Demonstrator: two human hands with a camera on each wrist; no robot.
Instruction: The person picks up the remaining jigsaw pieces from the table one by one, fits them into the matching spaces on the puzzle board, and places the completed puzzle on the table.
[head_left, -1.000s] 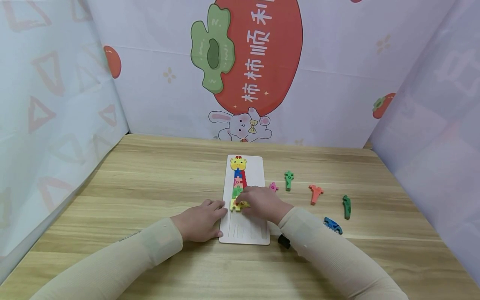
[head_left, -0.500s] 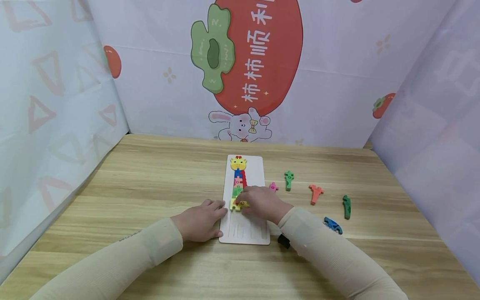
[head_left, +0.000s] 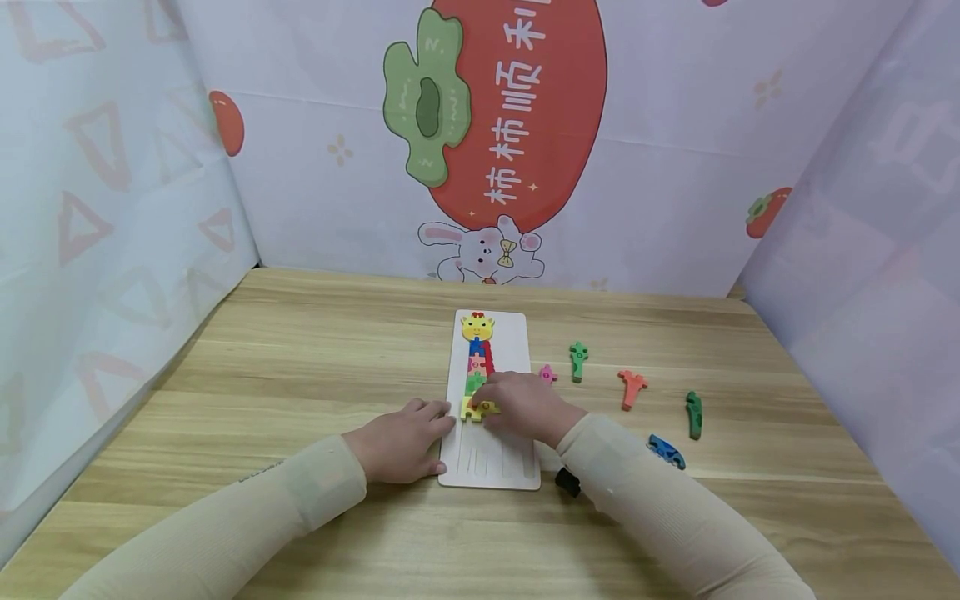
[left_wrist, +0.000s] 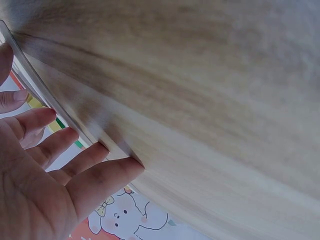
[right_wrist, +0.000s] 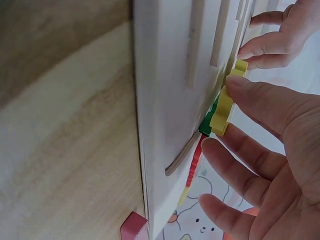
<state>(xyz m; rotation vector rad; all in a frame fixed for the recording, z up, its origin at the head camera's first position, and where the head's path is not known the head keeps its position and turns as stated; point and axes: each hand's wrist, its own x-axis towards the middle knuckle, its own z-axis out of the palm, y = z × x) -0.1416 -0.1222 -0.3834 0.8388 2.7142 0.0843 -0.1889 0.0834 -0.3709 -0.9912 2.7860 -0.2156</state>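
A white puzzle board point(head_left: 512, 342) lies on the table, bearing a giraffe puzzle. Its yellow head point(head_left: 477, 327) tops a column of blue, pink and green pieces, with a red strip point(head_left: 490, 357) alongside. My right hand point(head_left: 528, 406) bends over the board and pinches a yellow puzzle piece point(right_wrist: 223, 114) between thumb and fingers, below the green piece point(head_left: 475, 383). Part of the yellow piece is hidden under the fingers. At the board's left edge my left hand point(head_left: 401, 442) rests, its fingers spread and touching the rim, as the left wrist view also shows.
Right of the board lie loose pieces: pink point(head_left: 548, 374), green point(head_left: 577, 361), orange point(head_left: 632, 389), dark green point(head_left: 693, 414) and blue point(head_left: 666, 451). A small black object point(head_left: 567, 482) sits beside the right sleeve. Printed cloth walls point(head_left: 637, 208) enclose the table's back and sides.
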